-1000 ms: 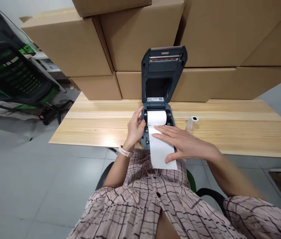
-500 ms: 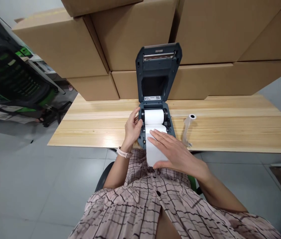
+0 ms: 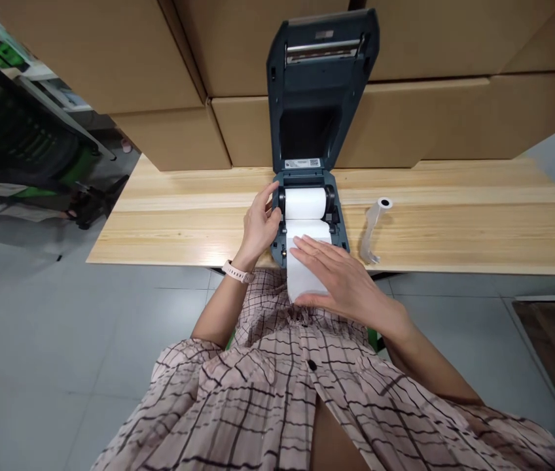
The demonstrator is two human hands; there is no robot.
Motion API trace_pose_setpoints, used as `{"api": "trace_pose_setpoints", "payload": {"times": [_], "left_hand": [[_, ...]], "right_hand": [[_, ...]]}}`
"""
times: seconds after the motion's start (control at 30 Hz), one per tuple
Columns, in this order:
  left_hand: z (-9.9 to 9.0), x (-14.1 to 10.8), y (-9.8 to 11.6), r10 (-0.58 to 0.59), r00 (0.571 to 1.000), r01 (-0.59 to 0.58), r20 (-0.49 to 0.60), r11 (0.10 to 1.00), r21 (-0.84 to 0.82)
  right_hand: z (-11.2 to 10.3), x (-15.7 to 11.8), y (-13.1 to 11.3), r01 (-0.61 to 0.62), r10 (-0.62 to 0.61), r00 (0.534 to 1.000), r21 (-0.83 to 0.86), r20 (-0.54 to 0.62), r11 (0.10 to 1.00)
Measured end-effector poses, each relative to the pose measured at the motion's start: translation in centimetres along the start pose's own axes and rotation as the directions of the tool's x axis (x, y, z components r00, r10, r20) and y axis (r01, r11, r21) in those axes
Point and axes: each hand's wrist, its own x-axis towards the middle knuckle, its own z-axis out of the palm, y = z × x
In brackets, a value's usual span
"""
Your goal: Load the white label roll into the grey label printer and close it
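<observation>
A dark grey label printer (image 3: 339,226) stands at the table's front edge with its lid (image 3: 324,85) raised. Inside it sits a white label roll (image 3: 305,203) between black holders, and its loose paper strip (image 3: 302,278) runs forward over the printer's front and hangs past the table edge. My right hand (image 3: 334,271) lies on that strip with fingers stretched out, the thumb lower down near its free end. Against the printer's left side rests my left hand (image 3: 260,226), fingers apart and touching the casing beside the roll; its fingertips are partly hidden.
A small core with a trailing strip of backing paper (image 3: 378,216) lies on the wooden table (image 3: 454,222) right of the printer. Stacked cardboard boxes (image 3: 434,124) line the table's back. An office chair (image 3: 17,124) stands on the floor at far left.
The camera view has tilted down, so everything sits higher in the picture. Both hands keep nearly the same places on the printer and the paper strip.
</observation>
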Motion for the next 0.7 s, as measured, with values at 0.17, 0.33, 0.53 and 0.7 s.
{"api": "trace_pose_setpoints", "payload": {"times": [0.17,0.33,0.53,0.7], "left_hand": [[0.3,-1.0,0.0,-0.091,0.993,0.097,0.069,0.991,-0.09],[0.7,-6.1,1.2,-0.136,0.986,0.14,0.095,0.989,-0.037],[0.7,-9.9,1.8,-0.194,0.973,0.203,0.125,0.977,-0.067],[0.6,-9.9,1.6,-0.201,0.972,0.212,0.119,0.973,-0.091]], "right_hand": [[0.1,-0.2,-0.5,-0.01,0.01,1.0,0.023,0.027,1.0],[-3.2,-1.1,0.4,0.018,-0.017,1.0,0.194,-0.004,0.981],[-10.1,5.4,11.1,-0.191,0.35,0.677,0.305,-0.647,0.933],[-11.6,14.8,20.7,-0.158,0.444,0.738,0.509,-0.508,0.846]]}}
